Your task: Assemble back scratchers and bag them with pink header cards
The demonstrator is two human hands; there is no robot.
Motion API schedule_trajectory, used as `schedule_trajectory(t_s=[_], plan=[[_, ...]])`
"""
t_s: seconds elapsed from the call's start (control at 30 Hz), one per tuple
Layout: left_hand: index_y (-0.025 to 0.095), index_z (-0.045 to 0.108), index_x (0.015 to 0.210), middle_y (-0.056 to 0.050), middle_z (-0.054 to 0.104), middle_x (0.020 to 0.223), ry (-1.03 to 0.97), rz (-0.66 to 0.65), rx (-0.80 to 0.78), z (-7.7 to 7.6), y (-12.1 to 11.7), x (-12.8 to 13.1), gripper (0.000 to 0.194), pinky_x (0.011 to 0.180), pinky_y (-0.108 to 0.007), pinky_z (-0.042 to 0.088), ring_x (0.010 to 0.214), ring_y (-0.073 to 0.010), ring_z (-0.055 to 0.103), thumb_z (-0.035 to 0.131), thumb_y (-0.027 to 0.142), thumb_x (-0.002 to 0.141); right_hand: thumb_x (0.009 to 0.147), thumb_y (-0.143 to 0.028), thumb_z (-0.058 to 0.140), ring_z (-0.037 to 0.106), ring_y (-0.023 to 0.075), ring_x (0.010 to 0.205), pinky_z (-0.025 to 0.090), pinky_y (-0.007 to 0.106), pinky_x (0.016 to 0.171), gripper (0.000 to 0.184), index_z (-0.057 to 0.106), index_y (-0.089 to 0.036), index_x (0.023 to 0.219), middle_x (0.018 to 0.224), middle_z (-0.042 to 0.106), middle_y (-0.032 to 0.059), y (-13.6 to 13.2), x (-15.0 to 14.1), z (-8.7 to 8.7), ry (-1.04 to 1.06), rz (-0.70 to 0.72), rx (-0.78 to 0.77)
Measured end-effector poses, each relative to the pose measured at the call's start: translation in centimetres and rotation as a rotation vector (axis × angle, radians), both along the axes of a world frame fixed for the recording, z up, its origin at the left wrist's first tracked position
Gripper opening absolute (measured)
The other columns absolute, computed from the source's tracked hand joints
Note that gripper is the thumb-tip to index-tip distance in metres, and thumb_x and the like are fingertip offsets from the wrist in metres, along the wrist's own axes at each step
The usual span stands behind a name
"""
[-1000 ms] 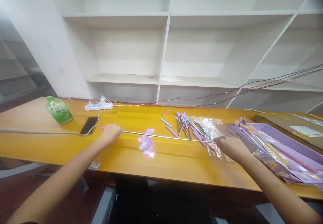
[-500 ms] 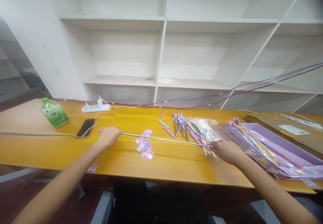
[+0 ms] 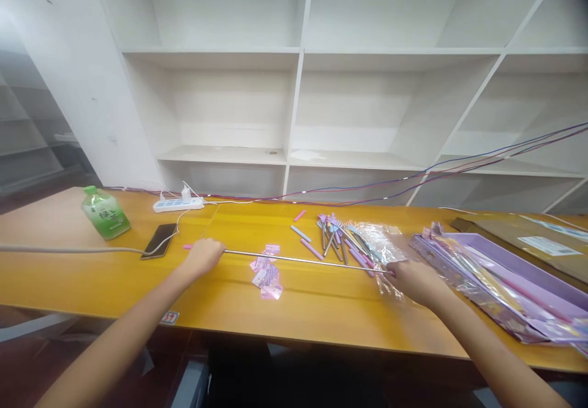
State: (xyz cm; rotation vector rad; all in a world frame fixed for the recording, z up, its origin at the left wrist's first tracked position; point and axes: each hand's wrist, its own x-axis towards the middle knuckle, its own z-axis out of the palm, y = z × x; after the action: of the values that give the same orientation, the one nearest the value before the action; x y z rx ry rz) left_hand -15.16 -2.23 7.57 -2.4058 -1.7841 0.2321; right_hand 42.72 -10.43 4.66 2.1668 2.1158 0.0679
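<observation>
A long thin metal rod, apparently an extended telescopic back scratcher (image 3: 303, 260), spans the space between my hands above the table. My left hand (image 3: 206, 255) is closed round its left end, where a pink grip tip sticks out. At the other end my right hand (image 3: 408, 276) pinches the rod; the tip is hidden in the fingers. Just behind the rod lies a pile of back scratchers (image 3: 334, 236) with purple and blue hand-shaped heads and metal rods. Purple tubes (image 3: 312, 249) and a blue tube (image 3: 301, 234) lie beside them. Small pink printed cards (image 3: 267, 278) lie below the rod.
Crumpled clear plastic (image 3: 383, 242) lies behind my right hand. A purple box (image 3: 496, 245) with wrapped items and a flat cardboard box (image 3: 542, 236) stand right. Left are a green bottle (image 3: 106, 214), a phone (image 3: 160, 241), a cable and a power strip (image 3: 178, 204). White shelves rise behind.
The whole view has shifted slightly, so things appear a little lower and further right. Both hands keep their hold on the extended back scratcher; its length looks about the same.
</observation>
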Motion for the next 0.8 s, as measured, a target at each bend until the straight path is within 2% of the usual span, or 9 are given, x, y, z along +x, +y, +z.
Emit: schedule_trajectory(t_s=[0.07,0.13,0.2,0.3,0.4,0.5,0.63,0.8], plan=[[0.013,0.077,0.09,-0.018,0.077,0.089,-0.012,0.003,0.012,0.2,0.1,1.2,0.03,0.082,-0.042,0.052,0.089,-0.0335,0.076,0.048,0.004,0.092,0.099,-0.027,0.051,0.072,0.0297,0.08,0.042,0.036,0.066,0.033,0.075,-0.022,0.078,0.089,0.078,0.0159,0.6,-0.8,0.9,-0.002,-0.047,0.022],[0.011,0.077,0.091,-0.02,0.076,0.089,-0.019,-0.021,0.012,0.4,0.0,3.9,0.029,0.082,-0.041,0.053,0.09,-0.0335,0.076,0.049,0.003,0.091,0.099,-0.023,0.05,0.073,0.0293,0.08,0.045,0.036,0.068,0.034,0.077,-0.021,0.078,0.086,0.077,0.0166,1.5,-3.3,1.7,0.005,-0.053,0.055],[0.011,0.078,0.095,-0.021,0.077,0.093,-0.041,-0.081,0.001,0.4,-0.2,8.1,0.029,0.08,-0.04,0.054,0.092,-0.0338,0.077,0.05,0.002,0.091,0.101,-0.024,0.05,0.074,0.0281,0.083,0.048,0.035,0.073,0.034,0.079,-0.02,0.084,0.086,0.078,0.0157,2.6,-7.7,2.0,0.026,-0.003,0.09],[0.013,0.078,0.098,-0.02,0.076,0.096,-0.087,-0.162,-0.017,0.0,-0.6,15.2,0.022,0.08,-0.038,0.056,0.094,-0.0319,0.077,0.058,0.007,0.091,0.104,-0.031,0.049,0.076,0.0256,0.089,0.049,0.032,0.079,0.034,0.08,-0.021,0.097,0.093,0.08,0.0134,4.0,-16.0,1.4,0.066,0.097,0.125],[0.014,0.079,0.102,-0.019,0.076,0.096,-0.104,-0.2,-0.035,-0.4,-1.0,19.7,0.02,0.085,-0.035,0.058,0.097,-0.028,0.077,0.06,0.011,0.093,0.108,-0.035,0.043,0.077,0.0258,0.09,0.05,0.031,0.078,0.04,0.078,-0.017,0.103,0.099,0.08,0.0155,4.4,-22.1,0.4,0.098,0.123,0.21],[0.013,0.078,0.101,-0.019,0.077,0.097,-0.091,-0.218,-0.048,-0.8,-1.4,20.1,0.021,0.087,-0.034,0.059,0.098,-0.0268,0.077,0.06,0.01,0.094,0.108,-0.036,0.044,0.078,0.0253,0.089,0.049,0.029,0.076,0.039,0.078,-0.018,0.099,0.094,0.08,0.0143,4.2,-23.8,-0.3,0.124,0.146,0.206],[0.011,0.079,0.098,-0.02,0.077,0.1,-0.055,-0.222,-0.059,-1.3,-1.8,19.0,0.023,0.086,-0.037,0.06,0.099,-0.0293,0.077,0.057,0.005,0.093,0.105,-0.036,0.05,0.078,0.0255,0.089,0.049,0.029,0.076,0.034,0.078,-0.019,0.097,0.09,0.079,0.0139,4.1,-23.1,-1.2,0.135,0.179,0.168],[0.01,0.078,0.099,-0.022,0.076,0.101,-0.042,-0.207,-0.049,-2.4,-1.6,19.2,0.027,0.084,-0.039,0.06,0.101,-0.0318,0.077,0.053,0.003,0.094,0.103,-0.032,0.051,0.077,0.0244,0.091,0.049,0.028,0.075,0.031,0.078,-0.018,0.096,0.095,0.08,0.0129,4.0,-23.4,-1.8,0.107,0.222,0.187]])
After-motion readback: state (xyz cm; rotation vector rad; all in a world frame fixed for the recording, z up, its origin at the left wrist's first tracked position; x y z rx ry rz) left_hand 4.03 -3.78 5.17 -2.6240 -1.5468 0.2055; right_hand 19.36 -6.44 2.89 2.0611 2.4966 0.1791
